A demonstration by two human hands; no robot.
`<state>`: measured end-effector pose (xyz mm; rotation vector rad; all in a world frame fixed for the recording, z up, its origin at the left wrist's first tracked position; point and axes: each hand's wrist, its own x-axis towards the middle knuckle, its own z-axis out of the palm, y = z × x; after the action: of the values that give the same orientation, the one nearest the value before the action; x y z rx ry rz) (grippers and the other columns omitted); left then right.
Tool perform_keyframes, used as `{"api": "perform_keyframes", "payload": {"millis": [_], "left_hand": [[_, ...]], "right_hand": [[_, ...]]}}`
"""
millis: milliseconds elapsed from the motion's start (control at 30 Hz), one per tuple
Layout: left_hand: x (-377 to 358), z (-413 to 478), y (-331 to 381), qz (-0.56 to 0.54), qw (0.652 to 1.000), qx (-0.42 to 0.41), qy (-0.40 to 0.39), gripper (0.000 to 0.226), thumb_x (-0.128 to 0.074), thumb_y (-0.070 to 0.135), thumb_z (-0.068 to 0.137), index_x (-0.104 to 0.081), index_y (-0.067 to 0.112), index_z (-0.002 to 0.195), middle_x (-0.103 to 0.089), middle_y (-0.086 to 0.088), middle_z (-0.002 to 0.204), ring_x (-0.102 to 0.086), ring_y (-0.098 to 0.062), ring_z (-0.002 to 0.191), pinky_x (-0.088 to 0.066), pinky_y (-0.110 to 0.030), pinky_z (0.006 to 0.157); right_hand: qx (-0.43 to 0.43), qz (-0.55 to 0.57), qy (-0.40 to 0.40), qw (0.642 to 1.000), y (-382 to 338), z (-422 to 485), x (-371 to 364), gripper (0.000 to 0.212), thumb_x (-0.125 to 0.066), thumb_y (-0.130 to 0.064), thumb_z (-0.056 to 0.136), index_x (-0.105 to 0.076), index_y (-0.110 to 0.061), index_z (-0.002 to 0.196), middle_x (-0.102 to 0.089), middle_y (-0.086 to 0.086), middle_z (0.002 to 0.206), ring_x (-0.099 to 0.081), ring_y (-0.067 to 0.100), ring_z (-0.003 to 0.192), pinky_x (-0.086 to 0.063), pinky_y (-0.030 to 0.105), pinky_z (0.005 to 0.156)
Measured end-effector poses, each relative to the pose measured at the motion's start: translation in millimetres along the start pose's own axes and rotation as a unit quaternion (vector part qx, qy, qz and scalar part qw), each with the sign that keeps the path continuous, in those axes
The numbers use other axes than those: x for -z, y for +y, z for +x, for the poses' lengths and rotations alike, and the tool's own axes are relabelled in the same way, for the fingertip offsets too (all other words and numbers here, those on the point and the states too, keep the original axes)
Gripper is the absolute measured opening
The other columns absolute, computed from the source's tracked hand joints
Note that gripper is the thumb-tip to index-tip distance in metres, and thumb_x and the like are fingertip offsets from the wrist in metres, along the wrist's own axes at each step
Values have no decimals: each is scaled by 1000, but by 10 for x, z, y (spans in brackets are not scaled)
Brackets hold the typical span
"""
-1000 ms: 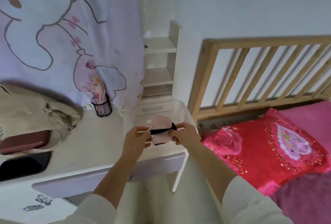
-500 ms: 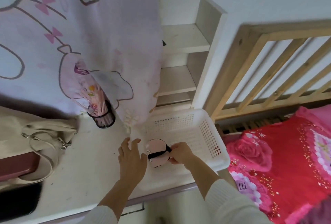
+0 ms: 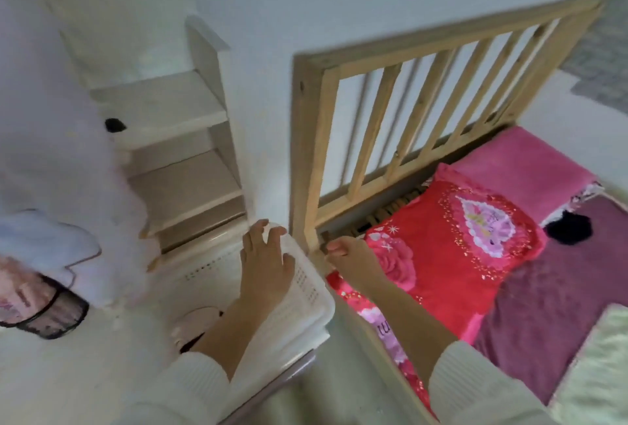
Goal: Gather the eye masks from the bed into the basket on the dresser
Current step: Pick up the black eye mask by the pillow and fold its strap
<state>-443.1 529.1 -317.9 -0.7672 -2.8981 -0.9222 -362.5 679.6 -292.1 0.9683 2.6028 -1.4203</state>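
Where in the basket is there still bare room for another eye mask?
The white basket is bare at its far end, toward the shelves, under the left hand. The near end is crowded by the pink eye mask.

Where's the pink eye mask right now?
In the head view, lower left of centre: the pink eye mask lies inside the white basket, partly hidden under the left forearm.
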Motion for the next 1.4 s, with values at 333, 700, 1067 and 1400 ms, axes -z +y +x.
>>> {"api": "perform_keyframes", "payload": {"millis": [333,700,1067,1400], "left_hand": [[-2101,297,2339,-14,961,-159,-224,39,-52,15,85,-50,13,124,-39,-14,142,-33,-28,136,-32,-38,110],[-3778,906,4025,122,897,-217,-364,51,-48,27,90,-35,14,137,-34,-12,148,-32,-31,135,-41,-43,103],[-5853,2001,4857,151,850,-331,-380,59,-43,35,95,-23,15,146,-21,-15,157,-19,-30,145,-29,-42,116],[-7515,2323,4800,137,830,-416,-344,64,-16,53,94,-9,24,151,3,-5,161,10,-30,147,-1,-41,118]], "right_hand": [[-187,-2,148,971,2301,-44,2029,35,-64,-18,79,-64,-9,112,-69,9,109,-63,25,100,-46,29,84],[-313,-94,115,938,3819,615,3741,42,-52,-34,82,-53,-22,122,-55,6,133,-48,26,126,-33,45,104],[-364,-89,134,917,5220,2036,4703,26,-49,-28,84,-59,-16,105,-58,4,121,-47,25,120,-33,47,100],[-406,5,213,889,6729,2941,4833,41,-50,-34,88,-51,-15,124,-59,8,122,-51,29,117,-42,47,97]]}}
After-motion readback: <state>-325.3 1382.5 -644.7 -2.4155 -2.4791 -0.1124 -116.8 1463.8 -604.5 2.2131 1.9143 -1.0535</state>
